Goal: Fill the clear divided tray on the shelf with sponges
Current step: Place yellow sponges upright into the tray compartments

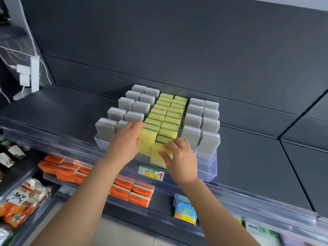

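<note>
The clear divided tray [206, 166] stands on the dark shelf, packed with upright sponges. Grey sponges [124, 112] fill its left lanes, yellow-and-green sponges [168, 114] fill the two middle lanes, and more grey sponges [202, 121] fill the right lanes. My left hand [125, 141] grips the front yellow sponge [147, 139] of the left middle lane. My right hand [179, 157] holds the front yellow sponge [157, 154] of the right middle lane at the tray's front wall. The front right corner of the tray shows no sponge.
A green and yellow price tag [151, 173] sits on the shelf rail [62, 139] below the tray. On the lower shelf lie orange packs [67, 167], blue wipe packs [185, 212] and snack bags [24, 197]. A white power strip [34, 73] hangs at the upper left.
</note>
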Demonstrator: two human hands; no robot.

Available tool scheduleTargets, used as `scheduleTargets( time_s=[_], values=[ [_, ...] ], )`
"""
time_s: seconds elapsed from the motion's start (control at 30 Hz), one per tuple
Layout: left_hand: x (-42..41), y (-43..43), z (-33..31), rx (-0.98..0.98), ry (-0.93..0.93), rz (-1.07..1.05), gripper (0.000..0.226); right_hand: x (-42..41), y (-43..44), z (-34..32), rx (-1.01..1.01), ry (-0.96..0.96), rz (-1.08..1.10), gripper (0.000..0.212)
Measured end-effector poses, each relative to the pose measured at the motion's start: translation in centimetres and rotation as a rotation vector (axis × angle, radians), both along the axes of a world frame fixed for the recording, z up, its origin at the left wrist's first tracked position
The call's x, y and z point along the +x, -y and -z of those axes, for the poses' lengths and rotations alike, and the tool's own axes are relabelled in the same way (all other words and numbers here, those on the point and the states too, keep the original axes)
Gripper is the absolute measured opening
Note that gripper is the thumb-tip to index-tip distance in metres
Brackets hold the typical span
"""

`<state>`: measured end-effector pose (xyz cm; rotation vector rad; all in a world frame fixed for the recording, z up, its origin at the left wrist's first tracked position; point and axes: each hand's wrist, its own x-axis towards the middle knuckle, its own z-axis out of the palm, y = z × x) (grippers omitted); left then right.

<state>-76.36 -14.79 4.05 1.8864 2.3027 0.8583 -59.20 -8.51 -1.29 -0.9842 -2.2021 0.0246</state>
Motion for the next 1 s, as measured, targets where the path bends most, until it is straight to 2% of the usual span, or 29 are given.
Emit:
scheduleTargets(
  time_s=[0.2, 0.33, 0.43, 0.73, 0.87, 1.0],
  values=[
    [0.0, 0.1, 0.7, -0.033, -0.253, -0.012, 0.038, -0.2, -0.3, 0.0, 0.008, -0.021, -0.004, 0.022],
    [0.3, 0.6, 1.6, 0.085, -0.3, -0.045, 0.047, -0.3, -0.4, 0.2, 0.033, -0.051, -0.006, 0.022],
    [0.6, 1.0, 2.4, 0.169, -0.343, 0.027, 0.046, -0.5, -0.3, 0.4, 0.088, -0.05, -0.041, 0.018],
    [0.5, 1.3, 4.0, 0.138, -0.275, 0.042, 0.038, -0.4, -0.6, 0.7, 0.122, -0.044, -0.088, 0.007],
    [0.5, 1.6, 3.5, 0.147, -0.255, 0.019, 0.05, -0.3, -0.4, 0.3, 0.099, -0.027, -0.088, 0.011],
    [-0.9, 0.8, 2.6, 0.098, -0.288, -0.093, 0.066, -0.3, -0.2, 0.2, 0.079, -0.02, -0.071, 0.018]
  ],
)
